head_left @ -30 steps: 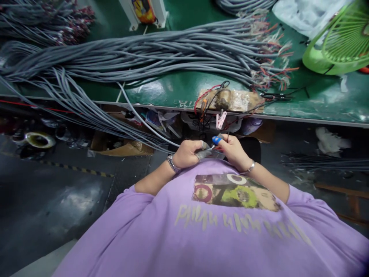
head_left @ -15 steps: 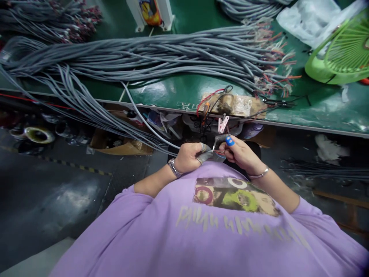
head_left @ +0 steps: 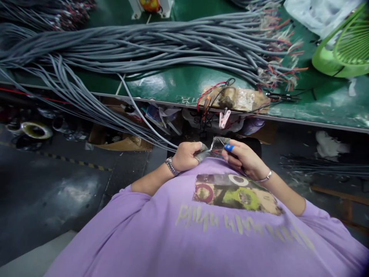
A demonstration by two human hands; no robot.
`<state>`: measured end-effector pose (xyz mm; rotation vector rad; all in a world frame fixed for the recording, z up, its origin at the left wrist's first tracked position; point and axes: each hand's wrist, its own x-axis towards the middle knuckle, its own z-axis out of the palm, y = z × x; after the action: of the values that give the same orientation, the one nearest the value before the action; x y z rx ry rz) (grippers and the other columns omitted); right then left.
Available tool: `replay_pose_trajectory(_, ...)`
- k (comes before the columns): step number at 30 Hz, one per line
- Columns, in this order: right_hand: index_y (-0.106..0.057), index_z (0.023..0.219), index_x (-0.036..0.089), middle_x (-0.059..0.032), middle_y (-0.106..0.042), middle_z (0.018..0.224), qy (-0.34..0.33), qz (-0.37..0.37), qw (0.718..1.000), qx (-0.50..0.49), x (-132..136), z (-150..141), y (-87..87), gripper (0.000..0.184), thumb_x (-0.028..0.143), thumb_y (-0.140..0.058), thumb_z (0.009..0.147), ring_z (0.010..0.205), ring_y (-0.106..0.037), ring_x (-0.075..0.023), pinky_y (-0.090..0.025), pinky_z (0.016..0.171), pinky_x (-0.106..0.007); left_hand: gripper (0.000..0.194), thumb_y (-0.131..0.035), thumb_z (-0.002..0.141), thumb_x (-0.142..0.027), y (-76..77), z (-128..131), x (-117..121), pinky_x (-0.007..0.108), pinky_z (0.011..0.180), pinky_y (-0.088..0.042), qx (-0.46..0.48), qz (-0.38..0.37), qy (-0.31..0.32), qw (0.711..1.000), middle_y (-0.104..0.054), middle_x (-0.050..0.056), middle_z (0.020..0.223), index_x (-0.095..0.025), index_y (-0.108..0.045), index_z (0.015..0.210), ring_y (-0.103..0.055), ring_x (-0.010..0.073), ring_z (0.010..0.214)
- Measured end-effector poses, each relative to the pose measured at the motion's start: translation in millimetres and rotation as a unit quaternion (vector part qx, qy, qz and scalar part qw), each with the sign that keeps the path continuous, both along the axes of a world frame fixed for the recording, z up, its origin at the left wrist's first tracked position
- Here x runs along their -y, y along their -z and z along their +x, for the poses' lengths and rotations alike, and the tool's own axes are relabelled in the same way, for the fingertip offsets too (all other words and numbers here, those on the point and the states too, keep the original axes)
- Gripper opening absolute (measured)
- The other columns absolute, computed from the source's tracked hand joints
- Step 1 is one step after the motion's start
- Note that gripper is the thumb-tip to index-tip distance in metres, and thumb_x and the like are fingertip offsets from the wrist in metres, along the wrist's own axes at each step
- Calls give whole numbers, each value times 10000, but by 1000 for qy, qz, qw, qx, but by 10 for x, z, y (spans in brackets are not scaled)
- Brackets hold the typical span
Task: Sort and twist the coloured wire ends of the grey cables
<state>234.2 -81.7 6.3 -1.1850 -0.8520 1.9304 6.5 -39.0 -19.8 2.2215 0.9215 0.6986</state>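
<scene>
Close to the purple shirt, my left hand (head_left: 187, 156) is closed around the ends of several grey cables (head_left: 157, 136), its thumb and finger in grey fingertip covers. Out of that grip sticks a stripped cable end with a pale strand and thin reddish wires (head_left: 216, 152). My right hand (head_left: 245, 157), with blue tape on one digit and a grey cover on another, is closed in a pinch at these wires. Exactly which strands it grips is partly hidden by the fingers. The cables run left from my hands up to the bench.
A thick bundle of grey cables (head_left: 150, 44) with frayed wire ends lies along the green bench (head_left: 173, 86). At its front edge are a taped wooden block (head_left: 240, 99) and a pink clip (head_left: 224, 118). A green fan (head_left: 328, 63) stands right; a cardboard box (head_left: 121, 143) sits below.
My right hand has shifted slightly right, away from the left, and more of the wires shows between them. The left hand keeps its hold. The view has tilted down a little.
</scene>
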Motion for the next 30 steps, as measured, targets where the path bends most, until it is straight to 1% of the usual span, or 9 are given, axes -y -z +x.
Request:
replay_pose_trajectory(3,-470,667,199,57,-523,492,-4,-4,1000,0,6,4,7,366,450,-604,896,291,-222,-23,-155,276,-200,137,-635,854,-291,-5,-3,-4,209,581,-433,-9,-10,4,1000,-705,21,704,-168,-687,825,-602,100,597)
replay_pose_trajectory(6,-454,709,204,67,-545,510,-41,-13,999,-18,14,17,10,346,449,-618,890,284,-230,-19,-133,274,-189,114,-642,846,-267,-5,-9,-12,203,568,-415,-8,-7,18,1000,-700,12,697,-164,-680,814,-586,91,579)
replay_pose_trajectory(16,-464,786,209,93,-483,471,-39,-28,999,-3,-19,-2,77,264,406,-581,916,285,-233,-30,-122,294,-188,106,-640,848,-256,8,-18,-26,194,558,-389,-11,5,27,1000,-695,-4,690,-162,-669,808,-584,81,581)
replay_pose_trajectory(21,-512,820,203,104,-424,438,-13,-44,998,37,-7,-112,116,219,390,-619,858,290,-248,-38,-128,310,-192,131,-629,855,-274,39,-8,-52,204,559,-387,-30,12,38,999,-690,1,673,-165,-679,803,-582,88,575)
replay_pose_trajectory(24,-575,900,195,106,-401,438,7,-38,998,58,-32,-200,141,185,370,-602,847,306,-240,-44,-145,325,-196,137,-622,861,-268,43,-10,-76,204,552,-388,-28,21,41,999,-690,6,666,-161,-682,802,-589,93,573)
replay_pose_trajectory(27,-605,938,199,88,-429,470,84,28,984,155,-148,-151,255,125,283,-581,848,354,-306,-60,-210,351,-198,164,-630,878,-289,-9,-35,-75,193,549,-409,27,15,77,997,-685,10,654,-159,-675,787,-595,88,562)
replay_pose_trajectory(28,-597,901,200,74,-451,486,140,60,966,211,-196,-93,310,72,239,-572,845,380,-346,-65,-241,366,-199,175,-646,876,-306,-36,-49,-65,191,550,-417,53,14,106,993,-681,10,643,-161,-674,782,-597,87,558)
replay_pose_trajectory(29,-569,848,205,70,-443,480,196,64,942,265,-237,-23,366,18,214,-553,850,379,-355,-69,-239,362,-206,182,-665,869,-321,-63,-64,-52,191,551,-423,78,16,132,988,-677,11,634,-163,-676,781,-600,88,555)
replay_pose_trajectory(30,-543,820,213,72,-423,462,236,48,923,302,-265,50,416,47,206,-527,863,360,-336,-72,-218,350,-217,184,-683,860,-331,-87,-79,-37,192,550,-427,99,20,151,983,-675,12,629,-164,-680,784,-602,89,552)
